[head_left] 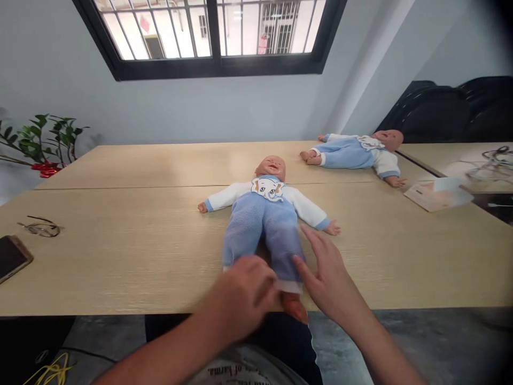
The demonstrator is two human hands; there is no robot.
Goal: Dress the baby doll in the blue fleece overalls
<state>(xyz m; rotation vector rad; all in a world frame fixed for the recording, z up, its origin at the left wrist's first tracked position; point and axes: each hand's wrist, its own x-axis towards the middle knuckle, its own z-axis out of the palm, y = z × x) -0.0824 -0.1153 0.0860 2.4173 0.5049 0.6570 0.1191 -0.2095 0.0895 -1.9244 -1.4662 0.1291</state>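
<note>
A baby doll [262, 219] lies on its back on the table, its head away from me and its arms spread. It wears a blue and white outfit with an elephant-face bib [267, 189]. My left hand [244, 294] is closed with curled fingers over the end of one doll leg and hides that foot; whatever its fingers hold is out of sight, and it is slightly blurred. Beside the other leg, my right hand [331, 272] has its fingers apart, thumb close to the blue trouser leg. The doll's visible bare foot [294, 307] hangs over the table's front edge.
Another similarly dressed doll [350, 151] lies at the back right, near a pale flat box [438, 193]. Glasses [42, 229] and a phone [13, 258] rest at the left. Cables [497, 163] lie far right. A plant [40, 139] stands beyond the table [132, 267].
</note>
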